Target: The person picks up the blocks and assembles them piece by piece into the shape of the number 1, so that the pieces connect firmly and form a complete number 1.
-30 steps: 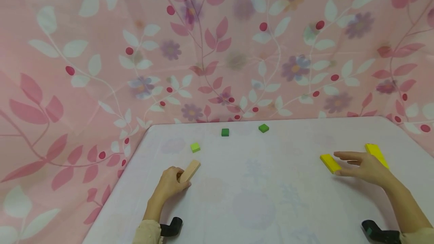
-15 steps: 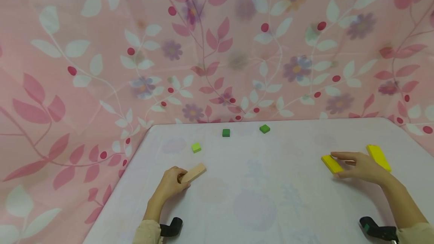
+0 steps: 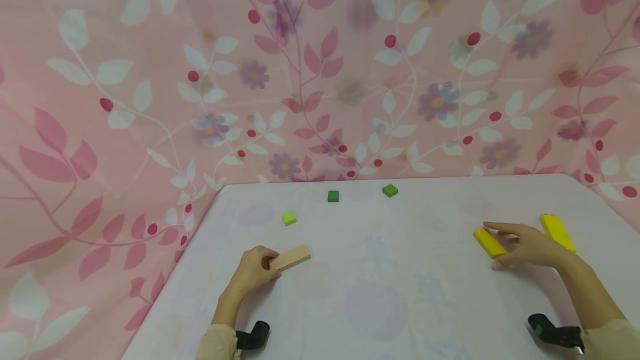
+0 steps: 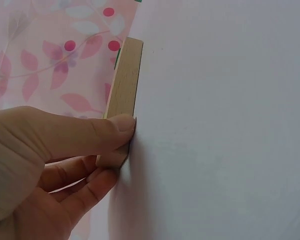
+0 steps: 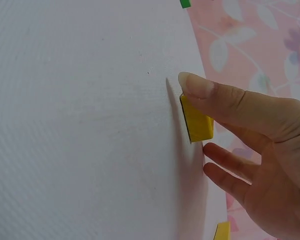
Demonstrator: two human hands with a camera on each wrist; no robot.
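My left hand (image 3: 254, 271) pinches one end of a plain wooden block (image 3: 293, 258) between thumb and fingers. In the left wrist view the long wooden block (image 4: 124, 82) points away from the hand, close over the white tabletop. On the right, my right hand (image 3: 532, 246) reaches around a yellow block (image 3: 489, 243), index finger near its far end and thumb by its near end. From the right wrist, the thumb overlaps part of the yellow block (image 5: 197, 122), and the other fingers are spread apart.
A second yellow block (image 3: 557, 233) lies behind the right hand. Toward the back of the white table (image 3: 375, 315) sit a light green block (image 3: 289, 218), a dark green block (image 3: 333, 196) and a green block (image 3: 390, 190). A pink floral cloth (image 3: 320, 71) hangs behind.
The wooden block in my left hand has swung clockwise, its free end moving right and toward me. My right hand has shifted slightly left over the yellow block, which stays put.
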